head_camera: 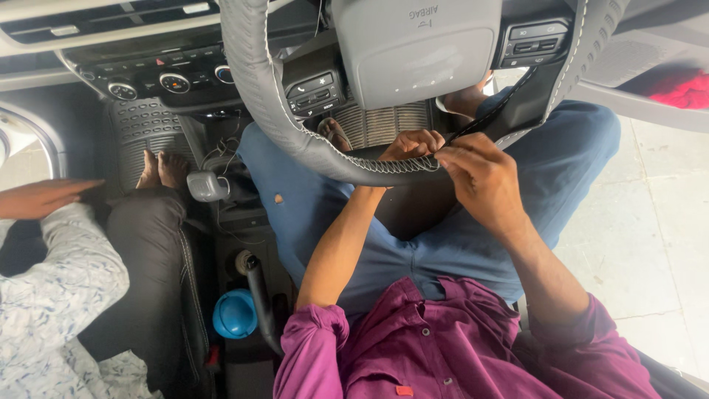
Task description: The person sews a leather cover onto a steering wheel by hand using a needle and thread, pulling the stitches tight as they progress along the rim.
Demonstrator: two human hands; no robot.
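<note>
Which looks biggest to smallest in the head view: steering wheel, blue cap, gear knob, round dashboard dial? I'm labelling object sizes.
1. steering wheel
2. blue cap
3. gear knob, close to the cap in apparent size, so their order is unsure
4. round dashboard dial

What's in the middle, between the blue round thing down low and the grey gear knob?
In the head view, the black handbrake lever lies between the blue round cap and the grey gear knob, on the centre console.

Steering wheel cover [258,96]: grey matt leather, white stitching. Hub pad [413,52]: smooth matt plastic. Shirt [443,347]: magenta cloth.
</note>
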